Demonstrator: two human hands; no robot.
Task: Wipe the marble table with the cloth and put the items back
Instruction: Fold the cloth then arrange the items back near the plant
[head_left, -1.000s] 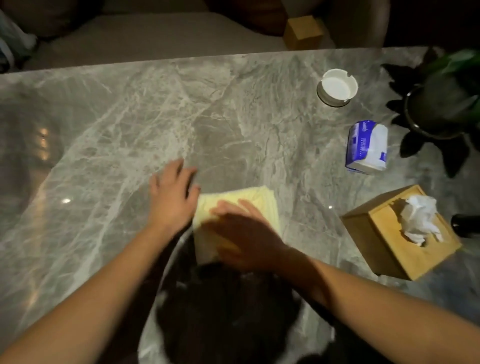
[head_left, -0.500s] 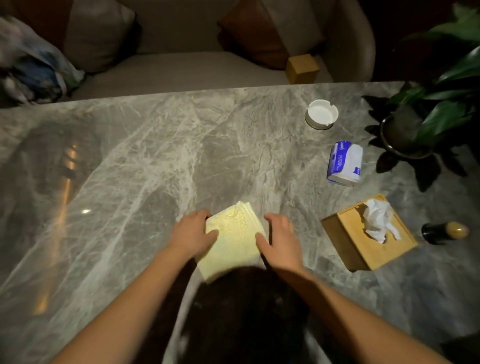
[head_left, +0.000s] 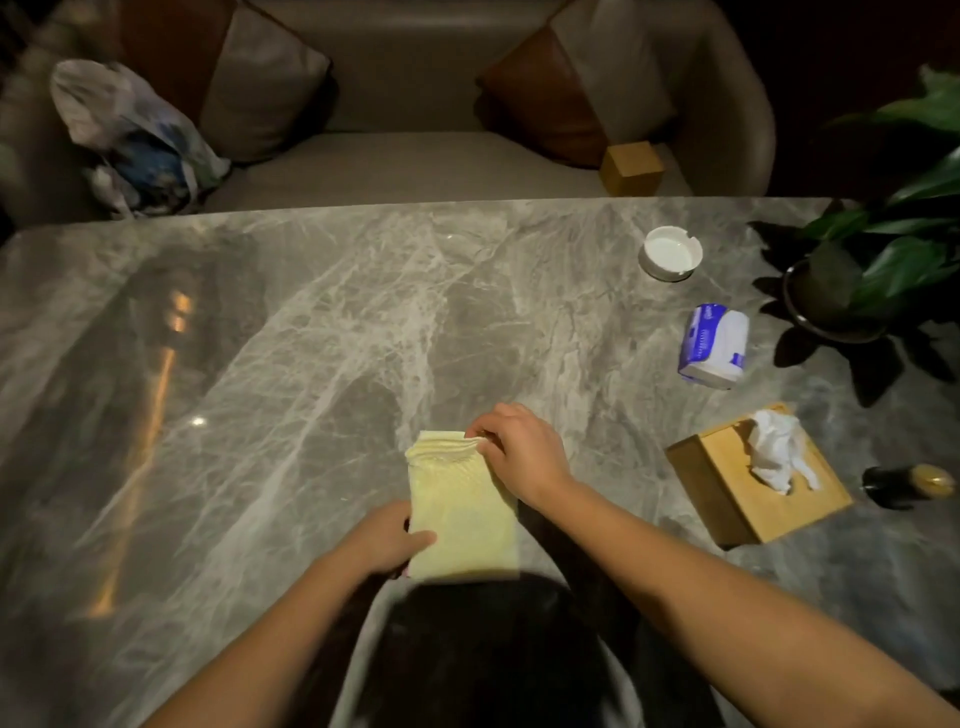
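A folded pale yellow cloth (head_left: 460, 512) lies on the grey marble table (head_left: 291, 353) near its front edge. My left hand (head_left: 387, 540) holds the cloth's near left edge, thumb on top. At the cloth's far right corner, my right hand (head_left: 522, 454) pinches the layered fold. On the right side of the table stand a wooden tissue box (head_left: 727, 488) with a tissue sticking out, a blue and white tissue pack (head_left: 714, 345) and a white ashtray (head_left: 671, 253).
A potted plant (head_left: 857, 280) stands at the table's far right. A dark bottle (head_left: 909, 484) lies at the right edge. Behind the table is a sofa with cushions, a plastic bag (head_left: 130, 135) and a small wooden box (head_left: 631, 167).
My hands shifted from pressing flat on the cloth to gripping its edges. The cloth is now folded narrower and lies lengthwise toward me. The camera tilted up.
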